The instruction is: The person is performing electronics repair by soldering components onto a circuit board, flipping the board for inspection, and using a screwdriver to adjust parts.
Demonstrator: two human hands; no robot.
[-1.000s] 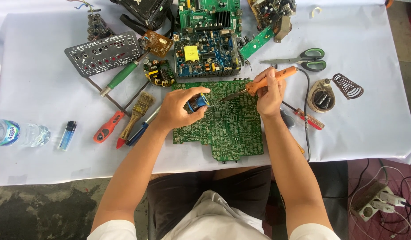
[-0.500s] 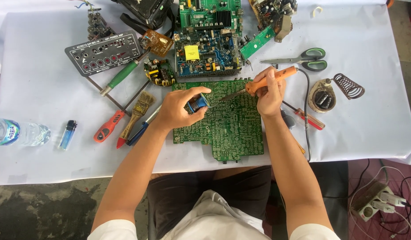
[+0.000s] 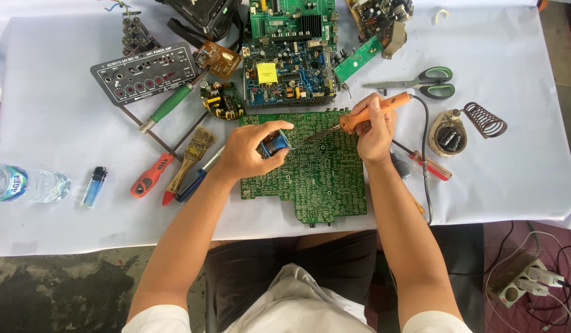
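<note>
1. The right hand (image 3: 375, 132) has its grip closed around the orange handle of the soldering iron (image 3: 376, 110), and the metal tip slants down and leftward from that grip onto the green circuit board (image 3: 325, 176).
2. The left hand (image 3: 245, 151) pinches a small blue spool of solder (image 3: 274, 145) between thumb and fingers, just left of the iron's tip and over the board's upper middle.
3. To do this well, I judge the tip should meet pad and wire end together, with solder fed from the spool side, not onto the iron itself.
4. The board lies flat on the white desk (image 3: 513, 179), directly under both grips; resting the wrists on it should steady the work.
5. The iron's cord (image 3: 426, 160) trails down to the right of the grip, near a red screwdriver (image 3: 428, 166); keep it slack.
6. The coil stand (image 3: 467, 126) sits farther right, well apart, for parking the iron.
</note>
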